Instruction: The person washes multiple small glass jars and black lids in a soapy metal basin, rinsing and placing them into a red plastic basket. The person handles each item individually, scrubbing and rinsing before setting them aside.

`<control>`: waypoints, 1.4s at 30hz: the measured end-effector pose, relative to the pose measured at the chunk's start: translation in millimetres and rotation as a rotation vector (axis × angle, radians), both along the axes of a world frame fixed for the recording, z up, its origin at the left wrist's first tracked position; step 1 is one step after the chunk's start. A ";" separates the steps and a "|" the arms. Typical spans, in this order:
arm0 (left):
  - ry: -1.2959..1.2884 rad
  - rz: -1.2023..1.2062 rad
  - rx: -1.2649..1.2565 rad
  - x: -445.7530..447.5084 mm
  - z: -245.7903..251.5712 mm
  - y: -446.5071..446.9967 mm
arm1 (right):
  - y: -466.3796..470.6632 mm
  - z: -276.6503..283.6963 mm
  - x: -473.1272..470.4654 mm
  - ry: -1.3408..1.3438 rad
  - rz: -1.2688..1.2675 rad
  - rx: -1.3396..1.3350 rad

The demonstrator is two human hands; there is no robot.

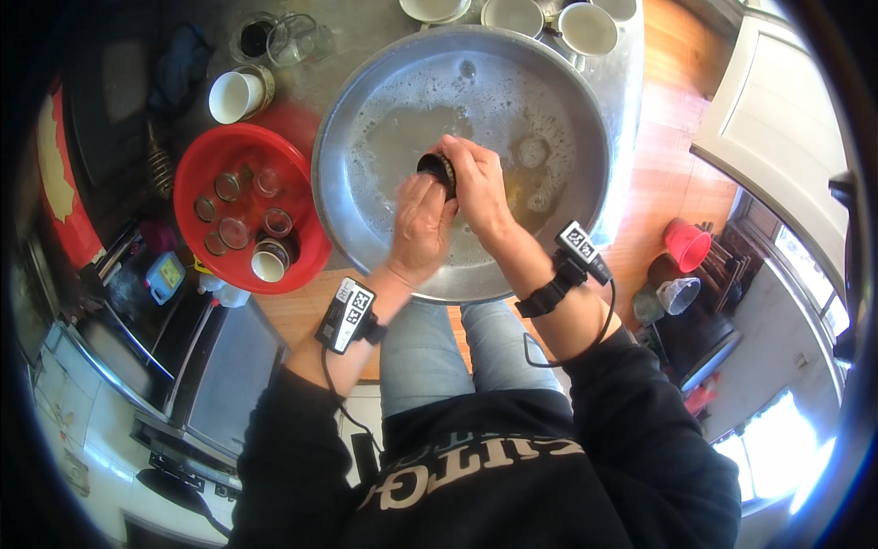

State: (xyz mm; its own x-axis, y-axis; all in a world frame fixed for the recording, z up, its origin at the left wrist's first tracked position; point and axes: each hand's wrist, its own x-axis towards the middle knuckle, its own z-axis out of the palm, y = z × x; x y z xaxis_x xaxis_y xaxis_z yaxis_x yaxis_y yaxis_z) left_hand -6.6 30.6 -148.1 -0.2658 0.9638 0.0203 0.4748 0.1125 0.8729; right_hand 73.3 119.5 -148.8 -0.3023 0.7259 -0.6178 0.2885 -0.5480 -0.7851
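A large round metal basin (pixel 329 206) holds cloudy, soapy water. Above the water, my right hand (pixel 480 182) grips a small dark round vessel with a ribbed rim, perhaps a cup or lid (pixel 439 171), from its right side. The fingers of my left hand (pixel 424 219) are pressed at its opening, blurred; whether they hold anything inside is hidden. Left of the basin stands a red plastic basin (pixel 185 206) with several small glass cups (pixel 234 233) and a white-lined cup (pixel 269 265) in it.
White cups (pixel 586 31) stand behind the metal basin. At the back left are a white cup lying tilted (pixel 233 98) and a clear glass vessel (pixel 295 41) on the metal tabletop (pixel 370 17). A blue jug (pixel 164 278) is at the lower left, a pink bucket (pixel 687 246) on the right.
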 end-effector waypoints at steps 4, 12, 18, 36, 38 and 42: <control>-0.573 0.440 -0.184 27.5 22.6 2.8 | -15.3 3.7 10.3 0.044 0.084 0.498; -1.153 0.688 -0.384 1.0 16.2 19.6 | -7.1 -16.7 11.0 -0.072 0.259 0.459; -1.030 0.630 -0.339 -17.6 -9.2 1.5 | 12.8 -56.0 14.4 -0.316 -0.233 0.293; -1.534 0.965 -0.392 -8.3 12.3 31.5 | -11.1 29.3 -5.4 -0.061 0.290 0.623; -1.189 0.902 -0.363 1.8 23.5 28.4 | -17.6 28.3 -12.3 -0.118 0.225 0.482; -1.132 0.902 -0.355 -5.5 29.3 28.7 | -19.1 28.5 -18.3 -0.019 0.119 0.222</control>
